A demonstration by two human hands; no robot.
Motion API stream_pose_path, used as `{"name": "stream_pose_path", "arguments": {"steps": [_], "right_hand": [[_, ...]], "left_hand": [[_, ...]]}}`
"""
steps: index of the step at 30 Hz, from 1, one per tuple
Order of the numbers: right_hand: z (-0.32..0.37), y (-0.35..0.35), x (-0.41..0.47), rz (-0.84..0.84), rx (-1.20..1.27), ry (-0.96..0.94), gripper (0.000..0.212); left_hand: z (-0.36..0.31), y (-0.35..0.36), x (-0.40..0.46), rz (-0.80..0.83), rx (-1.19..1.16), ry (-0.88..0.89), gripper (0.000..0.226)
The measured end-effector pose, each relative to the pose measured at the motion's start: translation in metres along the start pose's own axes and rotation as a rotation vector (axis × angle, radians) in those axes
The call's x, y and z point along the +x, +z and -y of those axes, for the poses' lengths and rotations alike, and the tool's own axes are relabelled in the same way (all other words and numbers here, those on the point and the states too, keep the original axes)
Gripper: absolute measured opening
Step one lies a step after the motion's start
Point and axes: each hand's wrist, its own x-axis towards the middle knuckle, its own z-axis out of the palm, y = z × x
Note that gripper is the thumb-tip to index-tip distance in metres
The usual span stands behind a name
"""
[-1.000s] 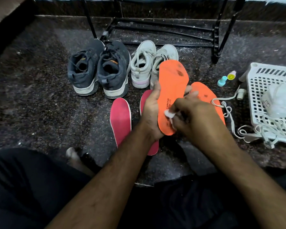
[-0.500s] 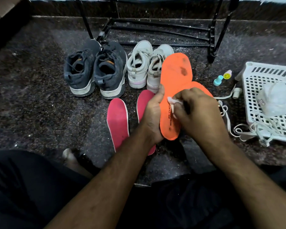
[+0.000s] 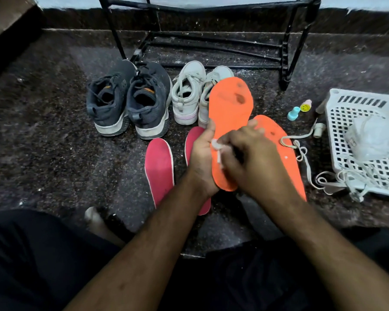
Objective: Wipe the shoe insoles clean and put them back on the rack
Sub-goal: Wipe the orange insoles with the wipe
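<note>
My left hand (image 3: pixel 201 160) grips an orange insole (image 3: pixel 230 108) from its left edge, holding it upright with dark stains near its toe. My right hand (image 3: pixel 252 162) pinches a small white wipe (image 3: pixel 216 145) and presses it against the insole's middle. A second orange insole (image 3: pixel 285 158) lies on the floor behind my right hand. Two pink insoles lie flat: one (image 3: pixel 159 164) in full view, the other (image 3: pixel 192 140) mostly hidden by my left hand. The black metal shoe rack (image 3: pixel 285 55) stands at the back.
Dark grey sneakers (image 3: pixel 128 99) and white sneakers (image 3: pixel 189 97) stand in front of the rack. A white plastic basket (image 3: pixel 368 140) with a clear bag sits at right, white laces (image 3: pixel 305 158) trailing beside it. Small bottles (image 3: pixel 298 110) stand near the basket. My dark-trousered legs fill the foreground.
My right hand slid the wipe up and down along the orange insole's middle. My left hand shifted the insole slightly. Nothing else moved.
</note>
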Motion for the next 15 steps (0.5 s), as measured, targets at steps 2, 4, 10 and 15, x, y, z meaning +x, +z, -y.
{"name": "stream_pose_path", "arguments": {"steps": [2, 4, 10, 15], "right_hand": [[0.007, 0.0, -0.009, 0.157, 0.034, -0.036, 0.012], [0.001, -0.008, -0.013, 0.239, 0.017, -0.034, 0.013], [-0.015, -0.013, 0.006, -0.077, -0.113, 0.052, 0.014], [-0.001, -0.008, -0.009, 0.263, 0.023, -0.044, 0.013]], "left_hand": [[-0.003, -0.003, 0.001, -0.02, -0.03, 0.016, 0.081], [-0.005, -0.005, 0.001, -0.037, -0.054, 0.039, 0.084], [0.002, -0.001, 0.003, -0.046, -0.048, 0.014, 0.074], [-0.005, -0.004, 0.001, -0.059, -0.026, 0.033, 0.083]]}}
